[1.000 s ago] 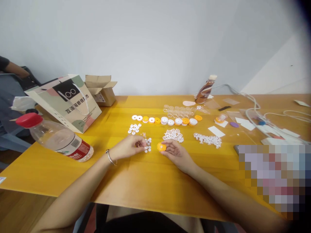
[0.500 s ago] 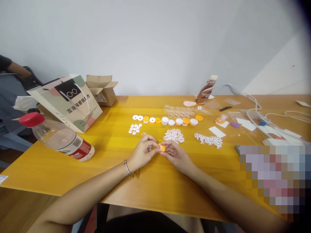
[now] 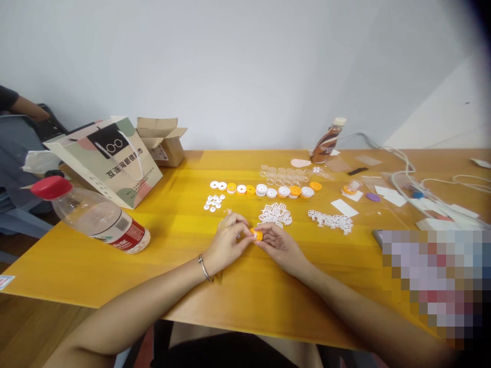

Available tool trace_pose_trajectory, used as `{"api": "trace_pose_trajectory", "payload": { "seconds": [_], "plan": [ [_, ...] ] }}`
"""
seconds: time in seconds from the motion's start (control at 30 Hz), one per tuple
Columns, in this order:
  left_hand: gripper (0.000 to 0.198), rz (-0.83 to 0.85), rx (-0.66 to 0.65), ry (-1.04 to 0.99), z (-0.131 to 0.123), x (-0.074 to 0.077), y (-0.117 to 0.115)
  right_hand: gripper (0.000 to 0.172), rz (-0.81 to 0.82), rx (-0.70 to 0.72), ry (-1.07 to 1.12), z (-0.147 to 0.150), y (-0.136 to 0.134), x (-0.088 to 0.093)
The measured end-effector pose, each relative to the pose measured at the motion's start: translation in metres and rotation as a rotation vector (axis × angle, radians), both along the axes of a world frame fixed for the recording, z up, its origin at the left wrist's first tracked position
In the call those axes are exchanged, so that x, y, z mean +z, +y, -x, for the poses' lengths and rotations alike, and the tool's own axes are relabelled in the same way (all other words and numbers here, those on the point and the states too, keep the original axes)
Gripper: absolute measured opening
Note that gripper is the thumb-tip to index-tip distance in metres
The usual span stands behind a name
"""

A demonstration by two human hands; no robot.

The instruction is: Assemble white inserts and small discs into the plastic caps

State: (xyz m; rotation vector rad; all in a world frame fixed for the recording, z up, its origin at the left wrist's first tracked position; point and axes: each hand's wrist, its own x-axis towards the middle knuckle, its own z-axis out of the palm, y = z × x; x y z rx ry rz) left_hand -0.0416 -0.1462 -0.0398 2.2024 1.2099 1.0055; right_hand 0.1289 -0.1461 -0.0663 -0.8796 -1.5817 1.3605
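Note:
Between both hands, above the table's near middle, is a small round orange plastic piece [image 3: 258, 234] with a pale bit on it, partly covered by fingers. My left hand [image 3: 230, 239] pinches its left side with thumb and fingertips. On the other side, the thumb and fingers of my right hand [image 3: 283, 249] grip it. Just beyond lies a pile of white cut-out plastic pieces [image 3: 275, 214]. Small white round pieces [image 3: 215, 203] sit beyond my left hand, near a few tiny clear rings [image 3: 227, 211]. A row of white and orange discs [image 3: 261, 190] runs behind these.
Clear plastic cups [image 3: 286, 176] stand behind the disc row. More white cut-outs [image 3: 330, 221] lie to the right, near cards [image 3: 344, 208] and cables [image 3: 401, 179]. A large red-capped bottle [image 3: 115, 225], paper bag [image 3: 115, 158] and carton [image 3: 164, 143] are left. A brown drink bottle [image 3: 327, 143] stands behind.
The orange piece has tilted slightly between my fingertips. Both hands keep their hold on it, and the whole view has shifted a little.

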Motion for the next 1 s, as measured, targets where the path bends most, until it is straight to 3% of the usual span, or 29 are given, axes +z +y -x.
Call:
{"api": "trace_pose_trajectory", "payload": {
  "seconds": [0.33, 0.77, 0.9, 1.0],
  "plan": [
    [0.016, 0.181, -0.060, -0.113, -0.001, -0.005, 0.000, 0.020, -0.004, -0.015, -0.014, 0.000, -0.001, 0.000],
    [0.019, 0.271, -0.069, -0.216, -0.005, -0.014, 0.000, 0.021, 0.047, -0.011, -0.001, 0.002, -0.001, 0.004],
    [0.023, 0.245, -0.092, -0.157, 0.000, -0.007, 0.001, 0.021, 0.042, -0.056, -0.006, 0.001, 0.002, 0.005],
    [0.019, 0.112, -0.028, -0.045, 0.017, 0.006, 0.010, 0.022, 0.036, -0.172, 0.004, -0.002, 0.004, 0.007]
  ]
}}
